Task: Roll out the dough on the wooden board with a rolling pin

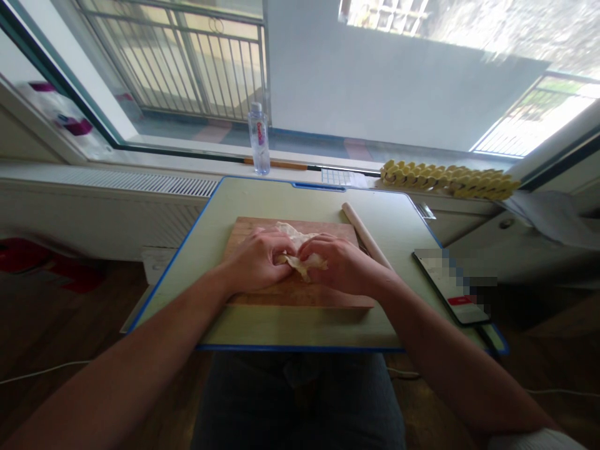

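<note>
A pale lump of dough [300, 249] lies on a wooden board [300, 294] in the middle of a small table [225, 212]. My left hand [255, 259] and my right hand [340, 262] rest on the board side by side, both pinching the dough between fingers and thumbs. Part of the dough is hidden under my fingers. A wooden rolling pin [365, 234] lies along the board's right edge, just beyond my right hand.
A phone [452, 287] lies at the table's right edge. On the window sill behind stand a water bottle [259, 139] and a yellow ribbed object [450, 178]. A radiator grille [135, 182] runs at the left. White cables cross the wooden floor.
</note>
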`<state>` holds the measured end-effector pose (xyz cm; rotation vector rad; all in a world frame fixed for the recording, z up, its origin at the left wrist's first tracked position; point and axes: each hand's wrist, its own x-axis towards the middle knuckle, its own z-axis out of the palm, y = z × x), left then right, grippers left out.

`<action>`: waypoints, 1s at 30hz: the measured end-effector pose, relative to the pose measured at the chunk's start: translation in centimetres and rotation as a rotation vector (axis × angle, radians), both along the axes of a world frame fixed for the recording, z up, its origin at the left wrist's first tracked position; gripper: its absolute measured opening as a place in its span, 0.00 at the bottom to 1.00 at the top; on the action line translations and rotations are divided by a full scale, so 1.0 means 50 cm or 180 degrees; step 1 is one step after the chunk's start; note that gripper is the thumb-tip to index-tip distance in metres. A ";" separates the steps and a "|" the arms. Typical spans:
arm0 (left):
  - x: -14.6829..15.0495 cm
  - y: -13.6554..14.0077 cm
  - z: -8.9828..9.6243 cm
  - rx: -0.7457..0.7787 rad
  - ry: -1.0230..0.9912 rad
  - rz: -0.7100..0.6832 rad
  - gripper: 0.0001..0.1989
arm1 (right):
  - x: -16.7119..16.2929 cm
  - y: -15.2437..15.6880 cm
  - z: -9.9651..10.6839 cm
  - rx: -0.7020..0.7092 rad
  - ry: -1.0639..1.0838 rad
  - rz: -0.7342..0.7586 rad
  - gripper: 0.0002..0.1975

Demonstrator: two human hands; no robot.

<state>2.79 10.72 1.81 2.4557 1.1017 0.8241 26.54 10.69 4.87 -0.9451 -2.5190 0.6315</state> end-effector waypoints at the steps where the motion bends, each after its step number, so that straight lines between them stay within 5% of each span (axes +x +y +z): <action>1: 0.000 0.000 0.000 -0.0006 -0.0001 0.0007 0.00 | 0.001 0.000 -0.001 -0.0055 0.0024 -0.0021 0.14; 19: 0.000 -0.011 0.009 -0.0166 -0.0286 0.0160 0.05 | -0.031 -0.013 -0.018 0.0583 -0.0149 -0.0159 0.06; 26: 0.002 -0.003 0.006 -0.0065 0.0034 -0.0046 0.14 | -0.023 0.001 -0.020 0.0115 0.0268 -0.0441 0.08; 30: 0.000 -0.002 0.007 0.0138 0.0330 -0.0036 0.09 | -0.018 0.000 -0.013 -0.0185 0.0331 -0.0572 0.08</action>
